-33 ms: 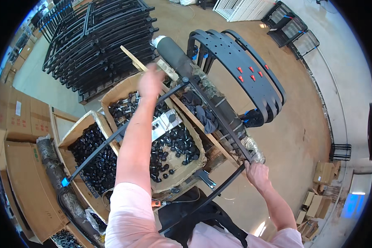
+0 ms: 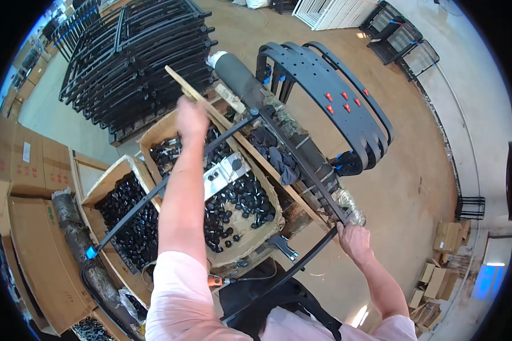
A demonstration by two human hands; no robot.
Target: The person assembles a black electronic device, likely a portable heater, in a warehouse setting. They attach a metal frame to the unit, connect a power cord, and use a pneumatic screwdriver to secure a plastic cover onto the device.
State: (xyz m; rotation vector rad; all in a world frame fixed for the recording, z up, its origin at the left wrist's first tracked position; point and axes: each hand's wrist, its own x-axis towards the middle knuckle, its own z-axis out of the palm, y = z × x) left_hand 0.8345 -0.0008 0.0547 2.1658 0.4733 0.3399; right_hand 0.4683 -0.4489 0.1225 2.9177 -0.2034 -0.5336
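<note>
My right hand (image 2: 355, 240) is closed round the corner of a black metal tube frame (image 2: 301, 162), which rests on a wrapped padded roll (image 2: 239, 74). At the frame's upper corner sits a round black cap (image 2: 255, 111). A long bar with a blue tip (image 2: 91, 252) runs down to the left. My left hand (image 2: 192, 118) hovers over the far part of a cardboard box (image 2: 242, 247) of black-headed screws (image 2: 242, 199). Motion blur hides its fingers. A silver metal block (image 2: 224, 176) with a black knob lies among the screws.
A second box of black caps (image 2: 128, 207) stands left. A wooden strip (image 2: 196, 94) crosses behind the left hand. Stacked black frames (image 2: 133, 62) stand far left; curved black panels (image 2: 324, 85) with red pieces far right. A black-handled tool (image 2: 281, 245) sits by the box's near edge.
My left hand has shifted left and slightly nearer over the screw box, and the wooden strip behind it shows more. My right hand stays on the frame corner.
</note>
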